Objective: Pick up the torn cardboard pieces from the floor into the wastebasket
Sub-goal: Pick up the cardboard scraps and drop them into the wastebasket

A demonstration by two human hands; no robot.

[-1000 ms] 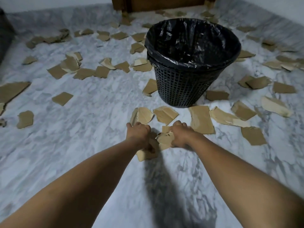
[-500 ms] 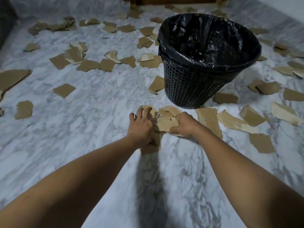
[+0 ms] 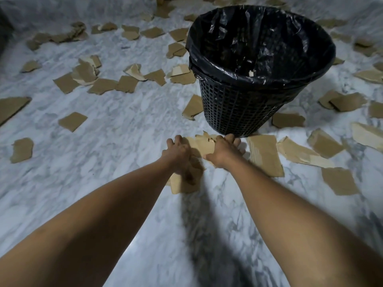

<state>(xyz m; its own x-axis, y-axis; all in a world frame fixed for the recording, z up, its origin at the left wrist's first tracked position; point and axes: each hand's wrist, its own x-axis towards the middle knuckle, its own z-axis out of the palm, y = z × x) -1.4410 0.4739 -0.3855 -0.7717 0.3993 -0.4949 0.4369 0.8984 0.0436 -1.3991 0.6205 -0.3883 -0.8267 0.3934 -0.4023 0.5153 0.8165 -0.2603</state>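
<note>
Left hand (image 3: 178, 152) and right hand (image 3: 222, 151) are pinching a loose stack of cardboard pieces (image 3: 204, 145) just below the wastebasket (image 3: 238, 112); uneven grip is risking pieces slipping out during lift.

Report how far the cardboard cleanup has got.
Barely started: the wastebasket shows only a tiny scrap against its black liner. In hand: the left hand and right hand are gathering a bunch of cardboard pieces just before it. Left: dozens of pieces litter the marble floor all around.
</note>
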